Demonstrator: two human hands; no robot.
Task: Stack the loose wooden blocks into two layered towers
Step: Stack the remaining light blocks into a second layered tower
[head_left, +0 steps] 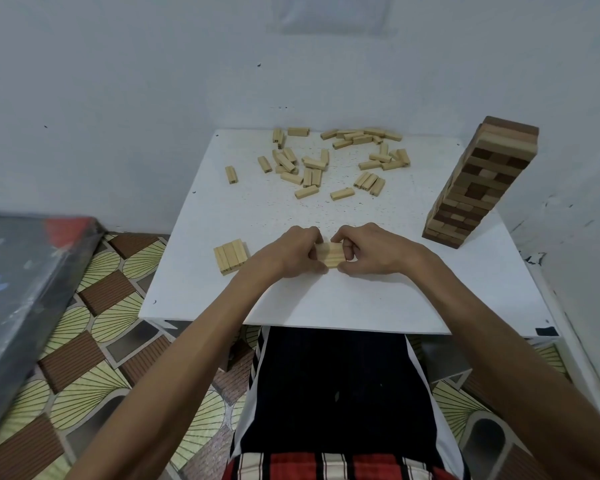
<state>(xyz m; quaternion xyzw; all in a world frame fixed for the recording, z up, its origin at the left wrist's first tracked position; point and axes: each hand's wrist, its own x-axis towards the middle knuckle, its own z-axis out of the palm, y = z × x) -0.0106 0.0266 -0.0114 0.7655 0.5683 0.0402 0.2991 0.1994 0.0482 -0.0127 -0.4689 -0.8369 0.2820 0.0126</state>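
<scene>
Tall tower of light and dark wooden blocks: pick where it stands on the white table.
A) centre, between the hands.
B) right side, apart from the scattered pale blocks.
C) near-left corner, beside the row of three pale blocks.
B: the tall light-and-dark wooden tower stands by the white table's right edge, right of the right hand and apart from the scattered pale blocks.

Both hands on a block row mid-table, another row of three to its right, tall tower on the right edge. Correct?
One slip: the row of three lies left of the held row, not right, as the head view shows. The rest stands: left hand and right hand both grip the held row, and the tower is on the right edge.
</scene>
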